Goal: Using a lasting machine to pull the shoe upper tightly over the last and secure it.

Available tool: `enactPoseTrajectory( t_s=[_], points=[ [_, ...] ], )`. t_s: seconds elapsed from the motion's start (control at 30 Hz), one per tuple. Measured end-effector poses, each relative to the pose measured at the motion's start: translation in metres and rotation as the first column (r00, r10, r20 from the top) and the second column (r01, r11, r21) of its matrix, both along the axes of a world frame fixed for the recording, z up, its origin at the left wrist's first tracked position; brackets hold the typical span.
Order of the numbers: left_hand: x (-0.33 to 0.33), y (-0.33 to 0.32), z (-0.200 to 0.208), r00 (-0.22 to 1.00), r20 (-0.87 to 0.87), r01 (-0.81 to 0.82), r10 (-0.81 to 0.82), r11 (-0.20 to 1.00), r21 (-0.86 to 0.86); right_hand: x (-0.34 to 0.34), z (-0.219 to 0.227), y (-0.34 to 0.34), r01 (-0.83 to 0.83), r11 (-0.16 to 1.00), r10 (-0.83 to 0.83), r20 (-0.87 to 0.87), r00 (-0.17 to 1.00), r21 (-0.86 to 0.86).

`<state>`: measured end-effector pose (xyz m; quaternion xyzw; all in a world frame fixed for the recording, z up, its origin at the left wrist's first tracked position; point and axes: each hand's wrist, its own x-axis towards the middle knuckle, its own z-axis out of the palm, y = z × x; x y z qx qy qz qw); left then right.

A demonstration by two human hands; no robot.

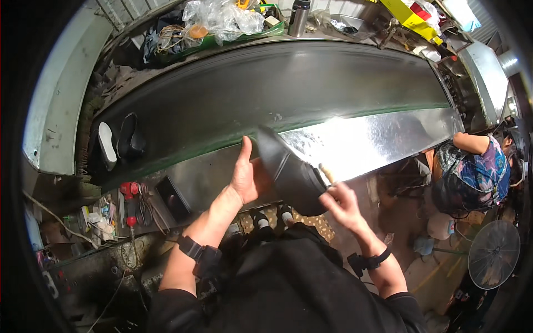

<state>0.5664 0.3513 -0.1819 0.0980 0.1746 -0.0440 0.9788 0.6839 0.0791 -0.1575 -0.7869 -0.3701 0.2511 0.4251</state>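
A black shoe [294,183], smeared by motion, is held up in front of me over the near edge of the metal worktop. My left hand [250,175] grips it from the left, thumb raised and the other fingers partly hidden behind it. On its right side, my right hand [343,204] is closed with the fingers pinched together. A small tan, stick-like thing [326,173] sticks up from those fingers beside the shoe; blur hides its exact kind. At the far left of the dark belt lie another black shoe [130,137] and a shoe with its white sole [106,143] showing.
The dark conveyor belt [266,77] runs beyond a shiny metal ledge [383,136]. Behind it are a green tray [225,38] of plastic bags and a steel flask [298,19]. A red tool [130,191] lies left. Right are a co-worker [472,172] and a fan [494,255].
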Motion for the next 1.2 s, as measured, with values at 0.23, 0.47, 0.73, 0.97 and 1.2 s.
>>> enactPoseTrajectory(
  t_s=[0.23, 0.47, 0.73, 0.97, 1.2],
  points=[
    [-0.027, 0.0, -0.037, 0.998, 0.06, -0.015, 0.021, 0.995, -0.097, -0.032, -0.044, -0.005, -0.393, 0.919, 0.297, 0.597, 0.745, 0.033],
    [-0.029, 0.044, -0.064, 0.995, -0.089, -0.019, 0.037, 0.98, 0.196, -0.038, -0.086, 0.001, -0.469, 0.882, 0.367, 0.678, 0.637, -0.037],
    [0.025, 0.077, -0.073, 0.758, -0.358, 0.243, 0.545, 0.274, 0.93, -0.054, -0.108, 0.012, -0.201, 0.938, 0.003, 0.573, 0.819, 0.283],
    [0.041, 0.066, -0.095, 0.602, -0.243, 0.411, 0.761, -0.033, 0.911, -0.057, -0.131, 0.04, 0.069, 0.952, -0.105, 0.108, 0.989, 0.298],
    [0.046, 0.06, -0.092, 0.656, -0.312, 0.505, 0.687, -0.093, 0.858, -0.047, -0.125, 0.046, -0.105, 0.969, 0.056, 0.216, 0.975, 0.225]
  ],
)
